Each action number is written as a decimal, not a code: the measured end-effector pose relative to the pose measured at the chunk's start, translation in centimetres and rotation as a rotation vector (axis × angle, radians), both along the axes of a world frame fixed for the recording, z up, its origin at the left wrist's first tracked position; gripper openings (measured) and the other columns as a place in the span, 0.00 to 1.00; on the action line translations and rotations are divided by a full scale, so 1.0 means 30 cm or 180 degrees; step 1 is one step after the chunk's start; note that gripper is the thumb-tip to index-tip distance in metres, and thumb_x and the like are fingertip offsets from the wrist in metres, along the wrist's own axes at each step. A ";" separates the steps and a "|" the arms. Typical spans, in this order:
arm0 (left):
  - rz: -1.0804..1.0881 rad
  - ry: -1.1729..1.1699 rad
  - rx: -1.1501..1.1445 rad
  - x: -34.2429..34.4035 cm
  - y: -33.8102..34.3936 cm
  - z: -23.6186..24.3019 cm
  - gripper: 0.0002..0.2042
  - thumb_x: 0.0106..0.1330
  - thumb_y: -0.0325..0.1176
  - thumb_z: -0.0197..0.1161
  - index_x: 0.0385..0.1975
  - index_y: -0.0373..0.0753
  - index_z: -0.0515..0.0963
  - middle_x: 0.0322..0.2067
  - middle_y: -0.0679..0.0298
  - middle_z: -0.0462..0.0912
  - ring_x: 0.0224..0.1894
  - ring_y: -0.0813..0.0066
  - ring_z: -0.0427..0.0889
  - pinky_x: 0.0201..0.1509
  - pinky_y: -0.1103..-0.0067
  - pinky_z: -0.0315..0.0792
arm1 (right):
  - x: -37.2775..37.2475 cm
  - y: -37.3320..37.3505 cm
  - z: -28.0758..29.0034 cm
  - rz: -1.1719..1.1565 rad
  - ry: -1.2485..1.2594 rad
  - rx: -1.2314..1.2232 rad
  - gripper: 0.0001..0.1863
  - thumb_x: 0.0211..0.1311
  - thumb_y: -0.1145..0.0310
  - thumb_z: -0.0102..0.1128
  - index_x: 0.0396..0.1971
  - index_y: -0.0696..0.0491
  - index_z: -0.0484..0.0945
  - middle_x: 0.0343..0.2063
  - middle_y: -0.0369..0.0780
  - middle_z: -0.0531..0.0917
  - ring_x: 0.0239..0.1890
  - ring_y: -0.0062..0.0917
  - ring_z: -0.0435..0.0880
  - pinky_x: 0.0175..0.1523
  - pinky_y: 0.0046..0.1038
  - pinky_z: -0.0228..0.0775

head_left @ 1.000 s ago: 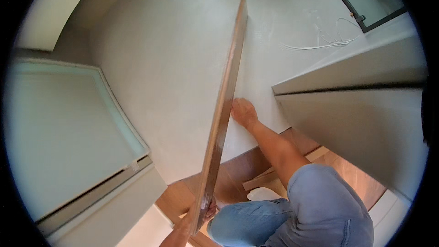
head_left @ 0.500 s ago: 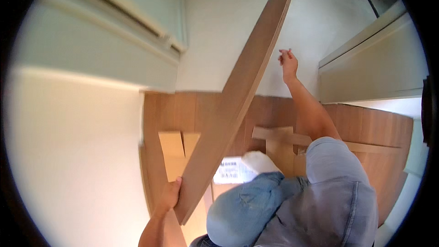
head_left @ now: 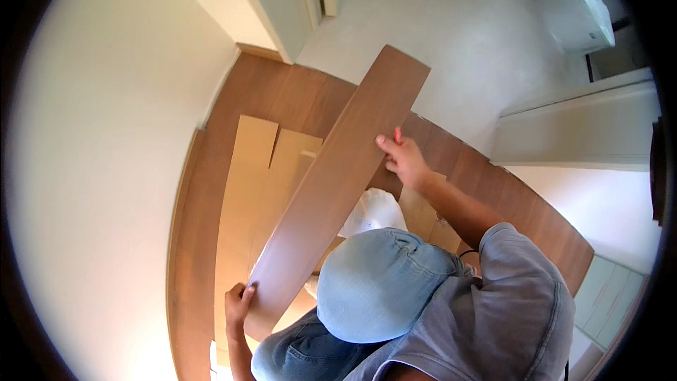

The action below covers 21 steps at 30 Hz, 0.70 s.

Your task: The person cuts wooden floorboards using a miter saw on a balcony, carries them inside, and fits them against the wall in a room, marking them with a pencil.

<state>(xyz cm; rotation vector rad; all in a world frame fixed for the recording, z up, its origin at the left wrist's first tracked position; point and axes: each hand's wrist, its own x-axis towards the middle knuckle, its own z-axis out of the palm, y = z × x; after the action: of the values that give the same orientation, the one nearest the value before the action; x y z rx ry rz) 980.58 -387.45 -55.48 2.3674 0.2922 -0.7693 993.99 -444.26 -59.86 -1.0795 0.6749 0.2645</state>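
Note:
A long brown wood floor plank (head_left: 331,169) lies slanted in front of me, its far end pointing up and to the right. My left hand (head_left: 238,305) is closed on the plank's near left edge, thumb on top. My right hand (head_left: 405,161) grips the right edge farther along, its thumb on the upper face and the other fingers partly hidden below. A small red stick-like thing (head_left: 398,135) pokes up from this hand; its kind is unclear. Under the plank, flattened brown cardboard (head_left: 243,190) covers part of the floor.
Laid wood flooring (head_left: 271,85) surrounds the cardboard and ends at a bare pale floor (head_left: 423,10). A white wall (head_left: 113,141) stands at left, a doorframe (head_left: 278,7) beyond it. A white wrapped package (head_left: 575,7) is at the far right. My bent knee (head_left: 374,286) is close to the plank.
The plank's far end has come down and nearer, its broad face now turned up. My right hand, formerly apart from it, has moved in to its right edge. My view has also shifted.

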 end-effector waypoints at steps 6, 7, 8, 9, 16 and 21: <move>0.0248 0.0107 -0.0431 -0.037 -0.171 -0.134 0.28 0.62 0.55 0.71 0.24 0.31 0.73 0.16 0.60 0.69 0.22 0.76 0.66 0.24 0.72 0.64 | -0.174 0.265 0.016 0.1254 -0.0085 0.0086 0.21 0.67 0.58 0.69 0.21 0.46 0.66 0.19 0.26 0.65 0.21 0.10 0.63 0.24 0.20 0.51; 0.0388 0.0001 -0.0453 -0.074 -0.168 -0.155 0.28 0.63 0.56 0.70 0.25 0.31 0.75 0.16 0.59 0.69 0.21 0.76 0.66 0.24 0.72 0.64 | -0.175 0.283 0.021 0.1468 -0.0080 -0.0104 0.22 0.67 0.58 0.69 0.20 0.46 0.65 0.19 0.26 0.66 0.21 0.10 0.63 0.25 0.21 0.52; 0.0464 -0.0135 -0.0494 -0.120 -0.149 -0.175 0.28 0.63 0.58 0.69 0.26 0.31 0.76 0.16 0.59 0.70 0.22 0.76 0.67 0.25 0.72 0.64 | -0.172 0.294 0.051 0.1687 -0.0083 -0.0304 0.23 0.67 0.59 0.70 0.19 0.46 0.65 0.18 0.26 0.66 0.22 0.11 0.64 0.26 0.21 0.54; 0.0538 -0.0271 -0.0537 -0.172 -0.131 -0.192 0.29 0.64 0.59 0.68 0.27 0.31 0.77 0.16 0.60 0.70 0.22 0.76 0.67 0.25 0.73 0.64 | -0.163 0.300 0.082 0.1904 -0.0089 -0.0510 0.24 0.66 0.59 0.70 0.18 0.46 0.64 0.18 0.26 0.66 0.22 0.11 0.64 0.27 0.21 0.55; 0.0755 -0.0392 -0.0079 -0.363 -0.062 -0.135 0.27 0.70 0.58 0.61 0.28 0.34 0.79 0.18 0.58 0.73 0.23 0.71 0.70 0.29 0.70 0.68 | -0.037 0.247 0.021 0.0993 -0.0483 -0.0308 0.18 0.63 0.62 0.72 0.20 0.48 0.72 0.18 0.26 0.69 0.22 0.10 0.64 0.23 0.21 0.54; 0.1224 -0.0063 0.0432 -0.423 0.016 -0.213 0.27 0.71 0.57 0.57 0.23 0.36 0.79 0.19 0.49 0.78 0.22 0.57 0.80 0.29 0.64 0.72 | 0.181 0.314 -0.004 0.0446 -0.0807 -0.0245 0.21 0.67 0.72 0.66 0.56 0.45 0.72 0.29 0.25 0.69 0.21 0.07 0.61 0.22 0.13 0.51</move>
<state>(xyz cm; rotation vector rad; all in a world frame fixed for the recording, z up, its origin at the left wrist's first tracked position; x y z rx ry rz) 967.88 -386.98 -61.87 2.3374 0.7858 -0.5561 999.44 -434.82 -60.00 -1.2121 0.3859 0.2186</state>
